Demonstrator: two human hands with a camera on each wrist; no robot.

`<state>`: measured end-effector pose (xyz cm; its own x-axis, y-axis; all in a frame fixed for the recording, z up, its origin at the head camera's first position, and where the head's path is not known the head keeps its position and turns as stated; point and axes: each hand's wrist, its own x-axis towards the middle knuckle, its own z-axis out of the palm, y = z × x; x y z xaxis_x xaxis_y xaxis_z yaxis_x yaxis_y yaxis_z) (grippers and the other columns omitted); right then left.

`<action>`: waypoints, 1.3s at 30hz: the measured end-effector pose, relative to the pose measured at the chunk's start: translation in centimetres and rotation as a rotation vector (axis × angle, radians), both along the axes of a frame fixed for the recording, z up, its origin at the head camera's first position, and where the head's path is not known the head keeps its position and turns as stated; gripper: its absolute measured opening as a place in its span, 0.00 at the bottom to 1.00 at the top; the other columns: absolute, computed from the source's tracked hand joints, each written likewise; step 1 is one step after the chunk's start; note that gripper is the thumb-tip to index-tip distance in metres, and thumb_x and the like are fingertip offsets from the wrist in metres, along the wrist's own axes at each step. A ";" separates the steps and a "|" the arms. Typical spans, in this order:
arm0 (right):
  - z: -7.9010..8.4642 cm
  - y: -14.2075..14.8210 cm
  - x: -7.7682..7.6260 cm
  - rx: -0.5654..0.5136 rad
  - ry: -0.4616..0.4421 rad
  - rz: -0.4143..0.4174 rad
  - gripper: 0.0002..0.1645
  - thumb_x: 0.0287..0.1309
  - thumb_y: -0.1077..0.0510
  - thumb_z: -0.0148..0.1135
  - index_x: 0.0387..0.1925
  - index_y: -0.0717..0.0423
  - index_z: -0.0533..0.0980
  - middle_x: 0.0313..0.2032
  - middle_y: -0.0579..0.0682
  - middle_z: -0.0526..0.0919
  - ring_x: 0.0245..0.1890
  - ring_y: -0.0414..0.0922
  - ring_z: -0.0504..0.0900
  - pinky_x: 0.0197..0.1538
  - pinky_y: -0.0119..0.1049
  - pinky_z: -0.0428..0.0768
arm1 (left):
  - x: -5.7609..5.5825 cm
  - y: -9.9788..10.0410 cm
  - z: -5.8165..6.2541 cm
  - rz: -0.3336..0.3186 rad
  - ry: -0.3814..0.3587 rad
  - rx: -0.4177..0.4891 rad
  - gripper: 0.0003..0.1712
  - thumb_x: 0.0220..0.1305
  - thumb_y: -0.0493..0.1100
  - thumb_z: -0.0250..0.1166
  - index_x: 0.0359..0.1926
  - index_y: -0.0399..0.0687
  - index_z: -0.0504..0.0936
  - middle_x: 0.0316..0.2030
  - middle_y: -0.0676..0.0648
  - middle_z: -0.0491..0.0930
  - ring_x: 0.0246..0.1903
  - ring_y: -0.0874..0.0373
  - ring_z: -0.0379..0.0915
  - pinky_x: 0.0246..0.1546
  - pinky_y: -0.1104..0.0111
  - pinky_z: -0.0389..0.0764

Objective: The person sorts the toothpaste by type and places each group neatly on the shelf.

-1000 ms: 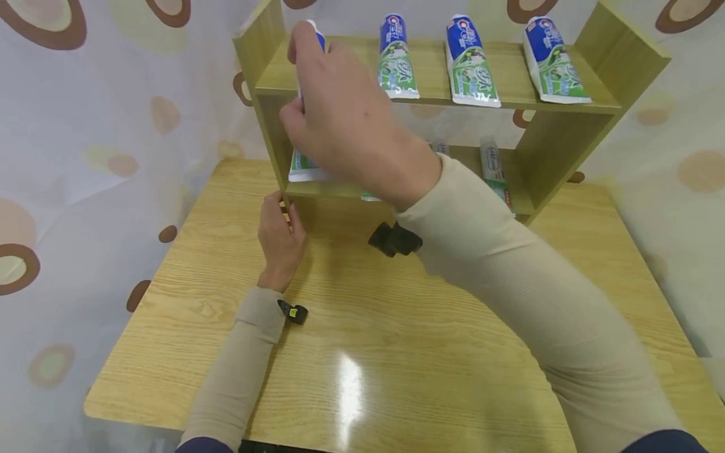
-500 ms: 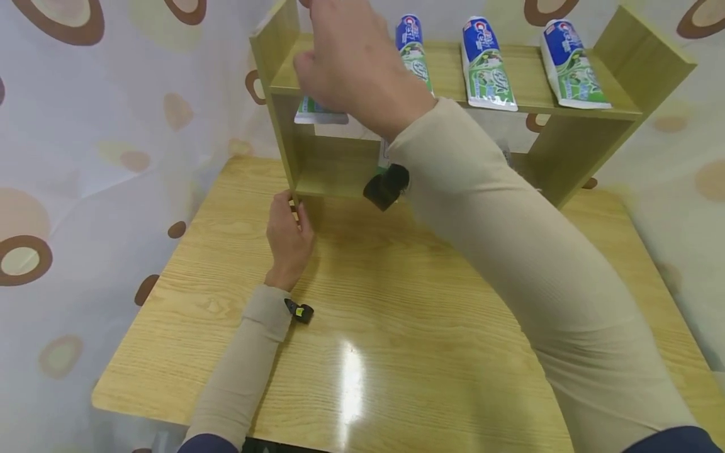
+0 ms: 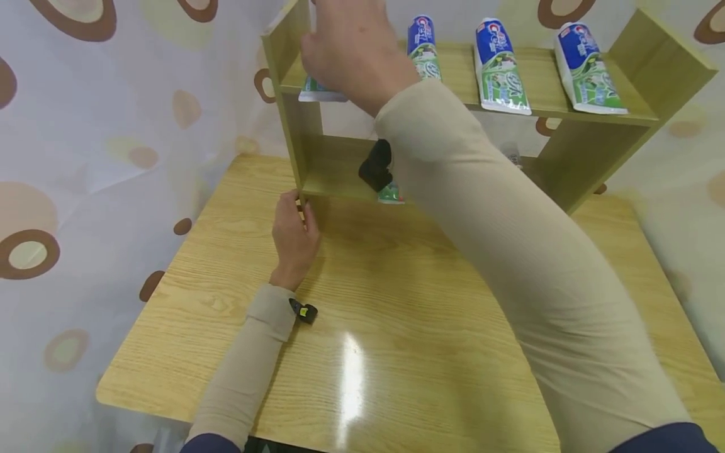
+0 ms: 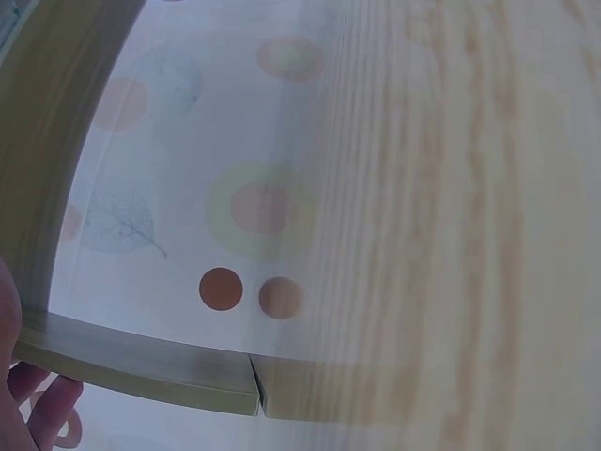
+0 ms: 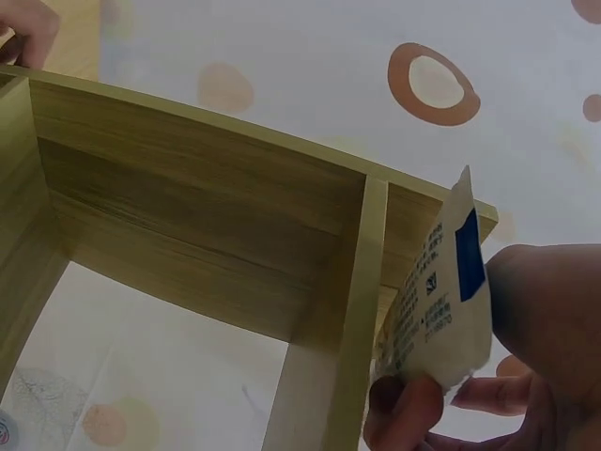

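My right hand holds a blue, green and white toothpaste tube at the left end of the top board of a wooden shelf. Its crimped end shows below the hand in the head view; the hand hides most of the rest. In the right wrist view the tube's printed white back sits tilted between thumb and fingers, beside the board's edge. My left hand grips the bottom of the shelf's left side panel. Its fingertips curl at the panel's edge in the left wrist view.
Similar tubes lie spaced along the top board. On the lower level, a tube end and a pale tube show, partly hidden by my right arm. The shelf stands on a wooden table against a patterned wall covering.
My right hand has carried the toothpaste tube up and back, from in front of the shelf onto the top board's left end. The left hand has kept its grip on the panel.
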<state>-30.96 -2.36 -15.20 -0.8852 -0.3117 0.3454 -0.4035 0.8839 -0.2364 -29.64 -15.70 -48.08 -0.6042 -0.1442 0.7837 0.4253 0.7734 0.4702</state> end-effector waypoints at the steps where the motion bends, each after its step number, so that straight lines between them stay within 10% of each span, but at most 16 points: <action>1: -0.1 0.0 -0.1 0.000 0.008 -0.001 0.43 0.82 0.54 0.46 0.90 0.37 0.45 0.87 0.42 0.55 0.82 0.42 0.63 0.77 0.26 0.72 | 0.0 0.0 0.0 -0.001 0.000 -0.002 0.11 0.80 0.32 0.58 0.56 0.28 0.76 0.45 0.30 0.82 0.42 0.38 0.85 0.35 0.51 0.90; 13: -0.8 0.4 -0.9 -0.131 -0.096 -0.030 0.42 0.82 0.56 0.46 0.89 0.33 0.49 0.85 0.37 0.61 0.65 0.43 0.83 0.55 0.28 0.87 | -0.1 0.3 -0.4 -0.012 -0.015 -0.032 0.10 0.80 0.32 0.58 0.55 0.28 0.76 0.43 0.30 0.82 0.41 0.37 0.85 0.35 0.52 0.90; 39: -0.9 -0.3 -1.5 -0.092 -0.081 -0.057 0.39 0.83 0.47 0.48 0.88 0.36 0.52 0.84 0.38 0.64 0.76 0.41 0.76 0.71 0.30 0.81 | -0.1 -0.3 -0.1 0.002 -0.022 -0.032 0.11 0.83 0.34 0.56 0.56 0.29 0.75 0.44 0.31 0.82 0.41 0.39 0.84 0.37 0.52 0.90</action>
